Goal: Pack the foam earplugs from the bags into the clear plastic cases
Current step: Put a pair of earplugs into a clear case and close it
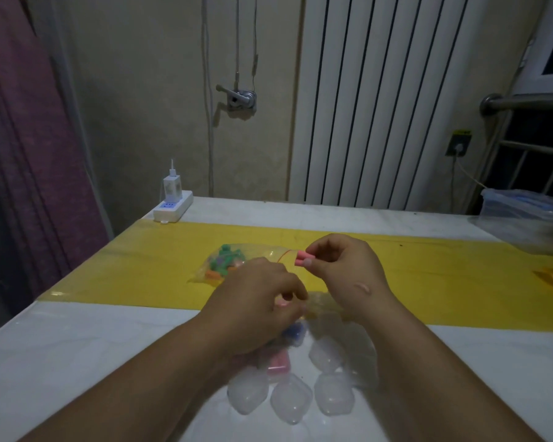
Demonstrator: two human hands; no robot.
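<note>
R hand (339, 266) pinches 2 pink earplugs (305, 260); 4 empty cases (290, 398), 1 bag (230, 263).

Two forearms, bare to the frame's edge, fill the foreground: the left forearm (160, 371) at 7 o'clock, the right forearm (434, 355) at 5 o'clock. A small curved raised mark (363, 287) shows on the right wrist, just below the right hand (342, 266), whose fingernail (307, 262) is short.

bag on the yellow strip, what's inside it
Foam earplugs, green, orange and purple, bunched at the left end of the bag. The left hand covers its near edge, so anything there is hidden. The right hand pinches pink earplugs outside it.
</note>
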